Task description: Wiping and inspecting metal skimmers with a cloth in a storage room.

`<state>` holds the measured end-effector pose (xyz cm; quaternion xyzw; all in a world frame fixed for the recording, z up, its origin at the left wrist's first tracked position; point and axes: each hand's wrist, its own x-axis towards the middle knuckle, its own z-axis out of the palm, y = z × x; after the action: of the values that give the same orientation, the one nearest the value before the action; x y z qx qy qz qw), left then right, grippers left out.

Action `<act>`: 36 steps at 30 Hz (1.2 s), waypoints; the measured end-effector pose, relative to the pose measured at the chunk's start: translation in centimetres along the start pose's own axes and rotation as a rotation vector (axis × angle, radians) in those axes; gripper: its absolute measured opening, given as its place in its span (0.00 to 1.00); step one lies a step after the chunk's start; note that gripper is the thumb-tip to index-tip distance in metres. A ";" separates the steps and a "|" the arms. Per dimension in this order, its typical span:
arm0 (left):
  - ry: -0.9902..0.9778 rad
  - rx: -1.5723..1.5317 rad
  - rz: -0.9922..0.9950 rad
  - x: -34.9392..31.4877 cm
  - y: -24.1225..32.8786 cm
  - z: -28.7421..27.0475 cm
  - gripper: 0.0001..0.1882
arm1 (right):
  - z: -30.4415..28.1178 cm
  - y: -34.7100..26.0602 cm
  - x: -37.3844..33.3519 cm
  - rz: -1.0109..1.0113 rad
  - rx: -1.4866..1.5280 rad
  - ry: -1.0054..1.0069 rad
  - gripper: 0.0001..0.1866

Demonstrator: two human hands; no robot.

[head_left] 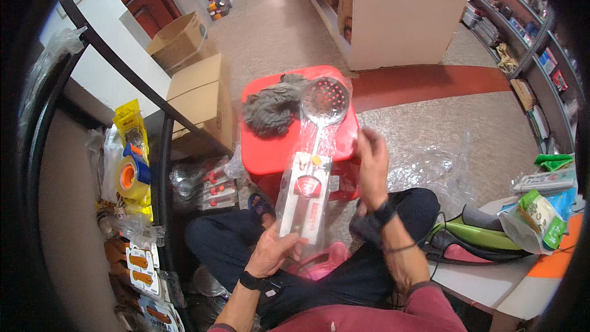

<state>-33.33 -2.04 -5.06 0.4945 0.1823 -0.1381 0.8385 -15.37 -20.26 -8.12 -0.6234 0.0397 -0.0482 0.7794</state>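
A metal skimmer [326, 101] with a round, perforated head lies sealed in a clear plastic sleeve, its handle covered by a white and red card [305, 200]. My left hand [276, 251] grips the card's lower end between thumb and fingers. The skimmer's head rests over or just above a red plastic stool [264, 154]; I cannot tell if it touches. Beside the head, a crumpled dark grey cloth [270, 110] sits on the stool. My right hand [372, 169] is apart from the package, at the stool's right edge, slightly blurred, fingers loosely bent with nothing visible in them.
On the left, a black rack [117, 71] holds hanging packages and a tape roll [130, 175]. Cardboard boxes [200, 95] stand behind it. Clear plastic wrap [430, 163] lies on the floor at right, near a low table [491, 280] with bags. Stocked shelves [522, 61] line the far right.
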 end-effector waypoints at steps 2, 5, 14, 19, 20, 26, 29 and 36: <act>-0.009 0.012 0.002 0.3 -0.3 -0.2 0.16 | 0.1 -0.7 -3.1 0.229 0.163 -0.066 0.25; -0.029 0.040 0.009 0.5 -0.3 0.2 0.16 | 1.3 0.9 -6.5 0.464 0.289 -0.262 0.27; 0.058 0.128 0.072 1.3 -1.3 0.2 0.13 | 3.4 -0.2 -7.7 0.678 0.500 -0.363 0.27; 0.112 0.187 0.130 1.9 -2.1 0.9 0.10 | 2.7 0.7 -8.3 0.677 0.491 -0.375 0.28; 0.121 0.184 0.145 2.1 -2.3 0.9 0.10 | 2.6 0.9 -8.4 0.687 0.506 -0.397 0.28; 0.132 0.163 0.174 2.4 -2.7 1.3 0.10 | 2.0 1.4 -8.4 0.710 0.495 -0.391 0.28; 0.143 0.165 0.190 2.4 -2.7 1.4 0.11 | 1.9 1.3 -8.6 0.700 0.494 -0.394 0.28; 0.137 0.096 0.142 2.8 -3.3 1.1 0.12 | 1.7 2.1 -8.5 0.692 0.469 -0.378 0.27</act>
<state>-32.05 -4.68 -8.41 0.5542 0.1969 -0.0529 0.8070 -23.52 -17.07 -9.76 -0.3778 0.0906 0.3221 0.8633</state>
